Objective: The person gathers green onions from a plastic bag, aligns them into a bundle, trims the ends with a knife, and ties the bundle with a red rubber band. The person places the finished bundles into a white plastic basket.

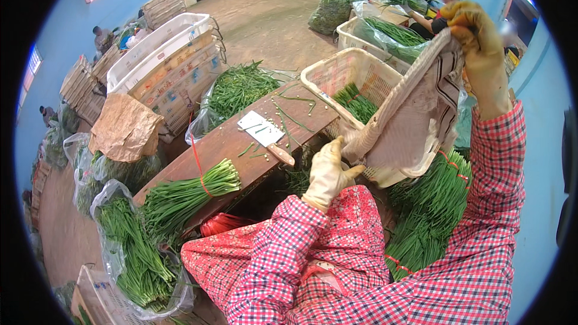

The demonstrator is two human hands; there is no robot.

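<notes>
My right hand [479, 38], in a yellowed glove, is raised at the upper right and grips a striped cloth [411, 108]. The cloth hangs over a white plastic crate [332, 74], hiding much of its near side. Inside the crate lies a tied bundle of green garlic chives [356, 101]. Close to the cloth's lower left end is my gloved left hand [328, 171], thumb pointing right; whether it pinches the cloth cannot be told. A cleaver [262, 128] with a wooden handle rests on the wooden bench [226, 144], beside a red-tied chive bundle [194, 192].
Tied chives [429, 203] lie right of my lap. A plastic bag of chives [135, 253] stands at lower left, loose greens [244, 92] behind the bench. Stacked crates [167, 67] rise at left. A co-worker [440, 4] sits beyond the crate; other people sit along the walls.
</notes>
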